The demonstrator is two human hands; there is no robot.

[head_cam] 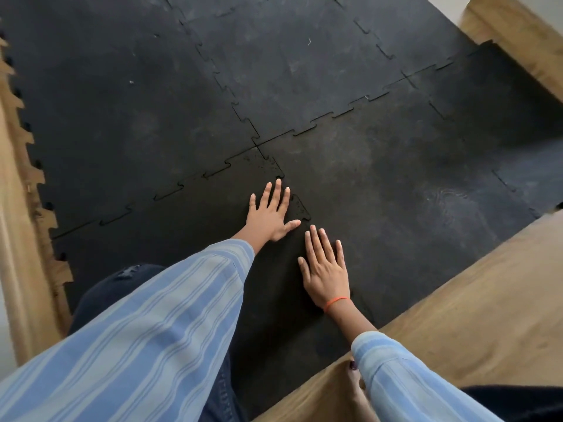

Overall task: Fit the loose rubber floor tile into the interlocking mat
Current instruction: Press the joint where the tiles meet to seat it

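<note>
- Floor (457,315) of pale wood shows at the far left, past the mat's toothed outer edge; those teeth stand bare there because no tile meets them on that side.
- Mat (137,102) covers the middle of the view, its black tiles locked tooth-in-notch along seams that cross just ahead of your hands.
- Tile (198,239) lies at the near left of that crossing, under your left arm and knee; its far seam looks closed, while its right seam looks only partly seated, with one tab edge standing out dark by your fingers.
- Your left hand (271,213) lies flat on the tile, fingers spread wide and holding nothing, right beside that seam, so your weight falls where the teeth must drop in.
- Your right hand (326,269) is flat too, fingers straight and loosely apart, empty, on the far side of the same seam; I judge it pins the neighbour so it cannot slide as you press.
- Next, you would likely press along the seam toward yourself, since the near stretch is hidden by your arms and may yet be proud.
</note>
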